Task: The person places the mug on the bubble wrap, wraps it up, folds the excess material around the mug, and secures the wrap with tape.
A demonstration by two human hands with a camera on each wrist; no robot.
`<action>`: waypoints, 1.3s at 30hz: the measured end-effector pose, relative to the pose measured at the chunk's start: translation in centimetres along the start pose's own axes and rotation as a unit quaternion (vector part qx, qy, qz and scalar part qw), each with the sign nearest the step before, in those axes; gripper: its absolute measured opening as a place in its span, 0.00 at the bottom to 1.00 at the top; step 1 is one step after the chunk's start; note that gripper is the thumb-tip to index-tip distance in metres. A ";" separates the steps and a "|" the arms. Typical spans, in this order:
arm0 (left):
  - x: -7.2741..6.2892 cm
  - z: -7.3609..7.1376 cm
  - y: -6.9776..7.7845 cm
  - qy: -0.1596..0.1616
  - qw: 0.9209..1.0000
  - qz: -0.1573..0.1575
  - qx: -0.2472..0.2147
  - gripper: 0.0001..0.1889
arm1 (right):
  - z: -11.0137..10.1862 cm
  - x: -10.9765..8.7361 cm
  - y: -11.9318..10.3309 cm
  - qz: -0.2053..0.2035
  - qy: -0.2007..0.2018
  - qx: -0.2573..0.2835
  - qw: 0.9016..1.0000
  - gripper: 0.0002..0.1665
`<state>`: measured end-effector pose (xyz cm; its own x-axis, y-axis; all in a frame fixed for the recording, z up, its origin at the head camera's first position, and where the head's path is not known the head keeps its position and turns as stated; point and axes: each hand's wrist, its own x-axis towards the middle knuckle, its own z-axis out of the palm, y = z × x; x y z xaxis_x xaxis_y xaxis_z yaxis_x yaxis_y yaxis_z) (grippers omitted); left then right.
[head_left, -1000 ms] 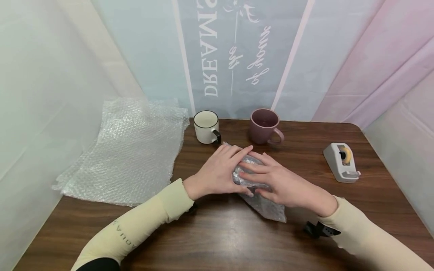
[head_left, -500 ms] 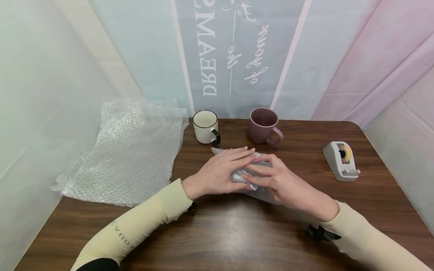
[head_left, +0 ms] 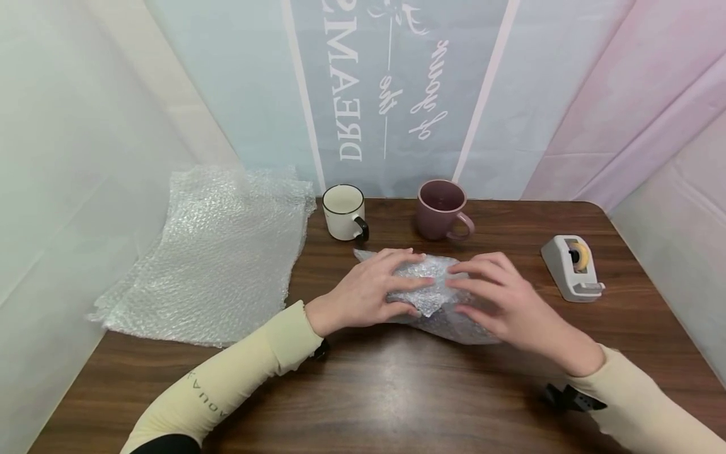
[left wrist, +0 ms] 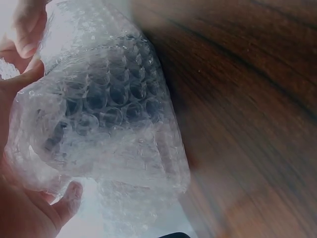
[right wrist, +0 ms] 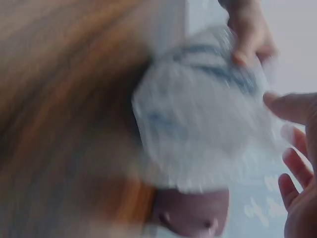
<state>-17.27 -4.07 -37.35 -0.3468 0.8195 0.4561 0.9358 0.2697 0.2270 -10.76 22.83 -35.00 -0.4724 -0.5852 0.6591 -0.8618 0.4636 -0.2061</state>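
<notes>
A bundle of bubble wrap (head_left: pixel 431 284) lies on the wooden table between the two hands. Something dark shows dimly through its layers in the left wrist view, its shape hidden by the wrap (left wrist: pixel 114 104). My left hand (head_left: pixel 371 287) holds the bundle from the left, fingers spread over the top and thumb at the near side. To the right, my right hand (head_left: pixel 505 302) has its fingers loosely extended and parted, fingertips close by the wrap's right side. In the right wrist view the bundle (right wrist: pixel 198 114) is blurred, and my right hand (right wrist: pixel 302 168) grips nothing.
Behind the bundle stand a white mug (head_left: pixel 344 214) with a black handle and a mauve mug (head_left: pixel 439 211). Flat bubble wrap sheets (head_left: pixel 227 258) cover the table's left side. A white tape dispenser (head_left: pixel 573 271) sits at the right. Fabric hangs along the back edge.
My right hand has drawn back to the right, its fingers coming off the bundle's middle. A flap of wrap now lies across the top. The left hand has stayed nearly in place.
</notes>
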 end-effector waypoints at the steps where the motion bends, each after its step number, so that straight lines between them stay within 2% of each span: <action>1: 0.0 0.0 0.0 0.001 1.000 0.000 -0.001 0.27 | -0.6 -0.3 0.3 0.015 0.004 -0.006 1.000 0.25; 5: 0.0 0.1 0.2 0.003 1.000 -0.011 -0.014 0.26 | -4.0 -2.2 2.0 0.099 0.009 -0.062 0.993 0.27; 7: 0.1 0.1 0.3 0.001 1.000 -0.017 -0.019 0.25 | -5.9 -3.5 3.3 0.151 0.007 -0.108 0.983 0.22; 8: 0.1 0.1 0.3 -0.001 1.000 -0.020 -0.020 0.25 | -6.9 -4.3 3.9 0.185 0.003 -0.130 0.974 0.20; 11: 0.1 0.1 0.4 -0.005 1.000 -0.024 -0.017 0.24 | -9.3 -6.8 5.9 0.293 -0.009 -0.170 0.941 0.25; 15: 0.2 0.1 0.4 -0.008 1.000 -0.025 -0.012 0.24 | -11.1 -9.8 8.1 0.433 -0.046 -0.157 0.887 0.38; 18: 0.2 0.2 0.3 -0.007 1.000 -0.027 -0.015 0.24 | -11.4 -11.4 9.1 0.492 -0.100 -0.137 0.854 0.51; 20: 0.1 0.3 0.3 -0.005 0.999 -0.027 -0.018 0.24 | -11.3 -12.0 9.4 0.513 -0.132 -0.119 0.840 0.55; 23: -0.1 0.4 0.3 -0.003 0.999 -0.028 -0.023 0.24 | -10.9 -12.5 9.6 0.526 -0.149 -0.102 0.831 0.55; 25: -0.1 0.4 0.3 -0.001 0.999 -0.028 -0.025 0.24 | -10.7 -12.6 9.6 0.531 -0.147 -0.096 0.829 0.52; 31: -0.2 0.3 0.3 0.000 0.999 -0.028 -0.023 0.25 | -10.4 -12.2 9.2 0.534 -0.124 -0.112 0.829 0.47; 39: -0.2 0.3 0.2 -0.002 0.999 -0.029 -0.023 0.25 | -9.6 -12.2 8.4 0.554 -0.075 -0.123 0.820 0.39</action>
<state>-16.96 -4.02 -37.65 -0.3999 0.8049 0.4385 0.9103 0.2928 0.2926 -10.48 40.29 -37.88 -0.9736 0.2184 0.0665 0.1656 0.8760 -0.4530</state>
